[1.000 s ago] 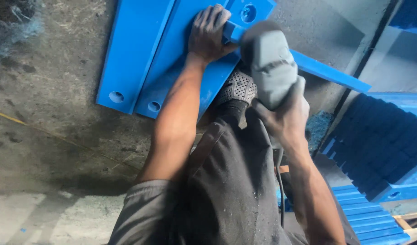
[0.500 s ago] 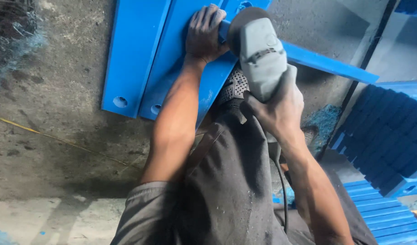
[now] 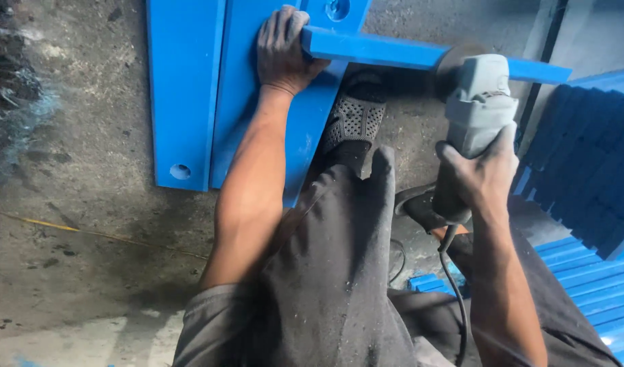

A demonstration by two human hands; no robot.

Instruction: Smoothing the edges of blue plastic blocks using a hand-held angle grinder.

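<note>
My left hand point(image 3: 282, 49) grips the left end of a long blue bar point(image 3: 393, 51) that lies crosswise over flat blue planks point(image 3: 186, 88) on the concrete floor. In my right hand point(image 3: 476, 178) is a grey angle grinder point(image 3: 480, 112), its disc end against the blue bar near the right. The grinder's black cable point(image 3: 453, 285) hangs down beside my right forearm. A foot in a black mesh shoe point(image 3: 353, 122) rests against the planks under the bar. My dark trouser leg fills the lower middle.
Stacks of blue bars point(image 3: 591, 156) sit at the right, and more lie lower right point(image 3: 584, 285). Blue shavings and debris point(image 3: 20, 109) lie at the far left on the rough concrete floor point(image 3: 88, 238). A dark vertical post point(image 3: 546, 41) stands at upper right.
The grinder has moved from the bar's left end, close to my left hand, rightward along the bar. The view has shifted so the planks sit more upright in the frame.
</note>
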